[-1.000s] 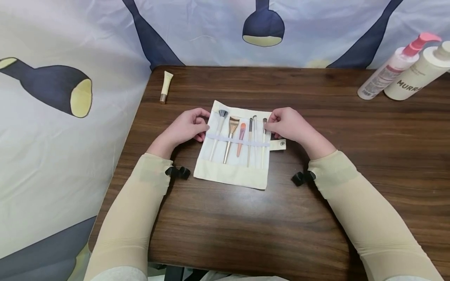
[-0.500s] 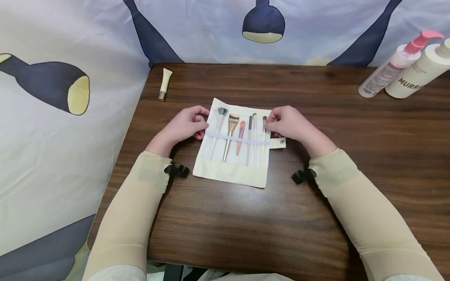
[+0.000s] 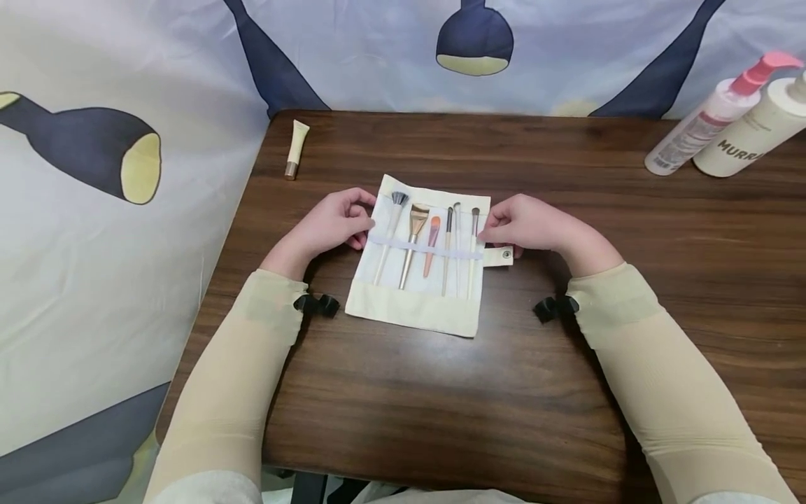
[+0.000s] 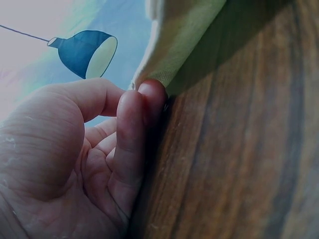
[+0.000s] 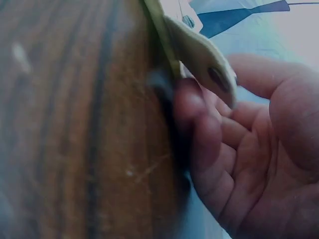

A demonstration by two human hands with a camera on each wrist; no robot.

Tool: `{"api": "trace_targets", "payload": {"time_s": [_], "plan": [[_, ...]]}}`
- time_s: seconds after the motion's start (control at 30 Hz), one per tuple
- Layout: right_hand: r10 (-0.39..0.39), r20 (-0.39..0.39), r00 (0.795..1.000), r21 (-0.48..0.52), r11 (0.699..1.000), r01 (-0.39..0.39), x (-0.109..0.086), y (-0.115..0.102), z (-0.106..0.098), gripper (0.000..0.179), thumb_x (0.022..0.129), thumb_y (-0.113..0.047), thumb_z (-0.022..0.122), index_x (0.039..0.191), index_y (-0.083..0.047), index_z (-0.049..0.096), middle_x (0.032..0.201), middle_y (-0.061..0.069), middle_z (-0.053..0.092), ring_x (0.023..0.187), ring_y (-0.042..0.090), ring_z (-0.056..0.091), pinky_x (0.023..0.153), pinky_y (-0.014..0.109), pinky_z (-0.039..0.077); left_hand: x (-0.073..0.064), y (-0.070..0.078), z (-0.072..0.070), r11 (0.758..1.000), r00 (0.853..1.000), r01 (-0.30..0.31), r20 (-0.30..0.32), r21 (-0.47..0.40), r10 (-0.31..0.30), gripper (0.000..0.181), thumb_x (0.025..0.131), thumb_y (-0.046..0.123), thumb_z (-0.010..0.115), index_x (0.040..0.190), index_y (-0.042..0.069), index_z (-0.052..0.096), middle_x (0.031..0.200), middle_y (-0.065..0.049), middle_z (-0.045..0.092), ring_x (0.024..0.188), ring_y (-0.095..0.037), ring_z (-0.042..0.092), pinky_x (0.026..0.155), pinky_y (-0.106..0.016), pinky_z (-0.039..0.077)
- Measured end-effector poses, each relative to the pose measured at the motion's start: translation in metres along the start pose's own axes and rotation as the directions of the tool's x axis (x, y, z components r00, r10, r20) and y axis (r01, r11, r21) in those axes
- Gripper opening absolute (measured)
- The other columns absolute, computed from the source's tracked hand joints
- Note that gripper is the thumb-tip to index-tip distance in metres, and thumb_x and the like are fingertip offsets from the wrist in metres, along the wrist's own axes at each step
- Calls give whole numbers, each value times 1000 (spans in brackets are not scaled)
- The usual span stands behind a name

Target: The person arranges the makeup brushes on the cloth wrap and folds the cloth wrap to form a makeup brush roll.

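Observation:
A cream cloth makeup brush roll (image 3: 412, 308) lies unrolled on the table, its snap strap (image 3: 498, 257) pointing right. Several makeup brushes sit under its pale elastic band, among them a broad gold one (image 3: 417, 222) and a small pink one with an orange head (image 3: 434, 231). My left hand (image 3: 330, 225) pinches the roll's left edge between thumb and finger; the left wrist view shows the cloth (image 4: 184, 45) lifted at that spot. At the right edge, just above the strap, my right hand (image 3: 532, 224) holds the cloth. The strap (image 5: 202, 57) partly covers its fingers in the right wrist view.
A small cream tube (image 3: 296, 149) lies at the table's back left. Two bottles stand at the back right: one with a pink pump (image 3: 702, 129), one white and wider (image 3: 749, 133). Behind the wooden table (image 3: 403, 413) hangs a patterned cloth (image 3: 378, 42).
My right hand has slid slightly right, from over the roll's right edge outward, uncovering the rightmost brush and that corner. The left hand keeps its hold.

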State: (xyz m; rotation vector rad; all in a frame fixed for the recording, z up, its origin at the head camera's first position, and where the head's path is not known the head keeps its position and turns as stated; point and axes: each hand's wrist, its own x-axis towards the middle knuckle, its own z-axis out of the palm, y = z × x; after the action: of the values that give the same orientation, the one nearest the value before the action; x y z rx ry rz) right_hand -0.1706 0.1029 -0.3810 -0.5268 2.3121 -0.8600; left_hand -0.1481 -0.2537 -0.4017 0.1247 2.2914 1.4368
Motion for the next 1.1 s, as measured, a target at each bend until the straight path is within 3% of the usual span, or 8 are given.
{"api": "trace_targets", "payload": {"time_s": [0.13,0.4,0.6,0.73,0.93,1.1], "plan": [[-6,111,994,8,1000,5,-1,-1,-1,22,96,-28,72,91,-7,70,68,5,66,59,22,68,59,33,59,-1,0,-1,1000,1000,-1,-9,-2,1,35,98,5,61,133,2,54,72,-9,62,58,-17,62,57,-28,60],[4,213,977,18,1000,-8,-5,-1,0,20,97,-24,71,94,-5,68,68,8,68,57,21,68,55,30,57,1,-3,2,1000,1000,16,-14,15,-16,29,103,15,62,128,3,57,72,-8,62,59,-16,62,57,-28,59],[1,234,972,-5,1000,0,-10,-2,-4,20,97,-22,71,91,-4,64,67,8,69,55,20,67,53,30,55,2,-2,5,1000,999,12,-48,22,-11,15,104,16,62,107,1,60,71,-10,64,58,-16,63,56,-29,60],[11,266,964,16,1000,-16,-11,1,-6,17,97,-17,67,89,-3,60,68,10,71,56,21,68,54,31,56,0,0,7,999,999,25,-29,32,-24,16,103,16,63,99,1,60,71,-11,65,58,-17,64,56,-29,60],[10,224,974,23,1000,-15,-12,4,-10,9,95,-10,60,94,-1,58,71,11,71,58,23,68,56,32,57,-4,6,10,995,1000,-7,0,102,7,15,100,14,65,92,2,63,73,-11,66,58,-20,66,54,-30,59],[15,125,992,-47,999,-9,-15,5,-18,6,95,-8,59,97,-2,59,72,11,67,59,22,64,59,34,56,-7,14,18,983,995,-24,101,180,5,17,99,17,67,90,3,64,74,-11,67,61,-23,68,56,-32,59]]}}
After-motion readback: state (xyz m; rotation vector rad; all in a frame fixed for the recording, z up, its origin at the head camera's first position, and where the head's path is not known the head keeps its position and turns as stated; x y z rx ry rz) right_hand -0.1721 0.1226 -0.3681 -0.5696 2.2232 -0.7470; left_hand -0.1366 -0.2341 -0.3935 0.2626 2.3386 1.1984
